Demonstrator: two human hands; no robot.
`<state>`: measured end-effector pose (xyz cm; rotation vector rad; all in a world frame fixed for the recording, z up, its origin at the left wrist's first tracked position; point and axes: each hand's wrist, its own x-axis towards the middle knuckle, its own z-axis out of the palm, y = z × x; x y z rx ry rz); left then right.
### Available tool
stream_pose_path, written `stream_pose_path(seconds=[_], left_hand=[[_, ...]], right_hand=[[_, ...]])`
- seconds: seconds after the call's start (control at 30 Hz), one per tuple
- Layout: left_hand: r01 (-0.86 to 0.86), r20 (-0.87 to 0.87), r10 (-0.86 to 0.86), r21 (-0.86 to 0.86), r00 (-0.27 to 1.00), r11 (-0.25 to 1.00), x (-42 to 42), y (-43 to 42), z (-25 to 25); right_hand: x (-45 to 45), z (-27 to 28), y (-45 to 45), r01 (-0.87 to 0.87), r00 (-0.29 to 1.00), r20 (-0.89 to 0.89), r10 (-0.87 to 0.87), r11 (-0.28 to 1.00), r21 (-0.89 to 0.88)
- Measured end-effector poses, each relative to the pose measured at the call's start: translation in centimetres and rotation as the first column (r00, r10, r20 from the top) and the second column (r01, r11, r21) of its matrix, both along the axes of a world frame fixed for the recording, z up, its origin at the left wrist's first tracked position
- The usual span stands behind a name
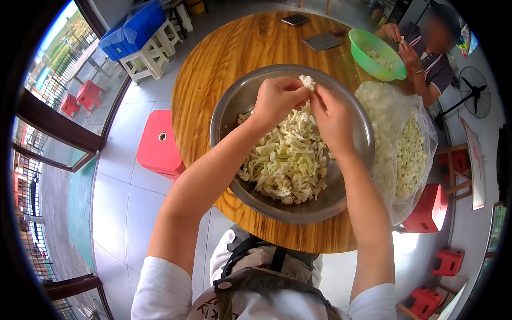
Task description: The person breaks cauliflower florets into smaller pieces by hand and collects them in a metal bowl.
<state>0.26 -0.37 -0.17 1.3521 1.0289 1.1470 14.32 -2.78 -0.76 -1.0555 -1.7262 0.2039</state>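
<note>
A small cauliflower floret [307, 82] is pinched between the fingertips of my left hand [280, 100] and my right hand [333, 114]. Both hands are closed around it, above the far half of a wide steel bowl [224, 101]. Below them, a heap of torn cauliflower pieces [290, 160], white with pale green stems, fills the middle of the bowl. My forearms reach over the bowl's near rim and hide parts of it.
The bowl stands on a round wooden table [200, 69]. To its right lies a clear plastic bag [389, 154] of cauliflower. Beyond are a green basin [365, 61], a phone [295, 19] and another person [432, 53] handling a small piece. A red stool [160, 141] stands left.
</note>
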Motion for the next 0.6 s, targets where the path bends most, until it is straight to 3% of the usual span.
stream_pose_path(seconds=[0.07, 0.27, 0.37, 0.47, 0.6], left_hand=[[0.008, 0.023, -0.008, -0.004, 1.000, 1.000, -0.03, 0.04, -0.04], [0.008, 0.011, -0.007, -0.049, 1.000, 0.999, -0.08, 0.07, 0.02], [0.025, 0.098, -0.019, -0.059, 0.995, 0.998, -0.01, -0.15, 0.08], [0.038, 0.121, -0.031, -0.060, 0.992, 0.997, 0.01, -0.47, 0.58], [0.098, 0.185, -0.071, -0.139, 0.980, 0.985, -0.16, -0.28, 0.51]], right_hand=[[0.19, 0.37, -0.10, -0.001, 0.994, 0.111, -0.005, 0.998, 0.059], [0.22, 0.51, -0.28, -0.013, 0.991, 0.132, 0.009, 0.999, 0.029], [0.03, 0.27, -0.29, 0.024, 0.990, 0.140, -0.033, 0.998, 0.059], [-0.15, 0.52, -0.40, 0.025, 0.996, 0.080, -0.029, 0.999, 0.047], [0.07, -0.02, -0.05, -0.028, 0.980, -0.197, -0.025, 0.965, -0.260]])
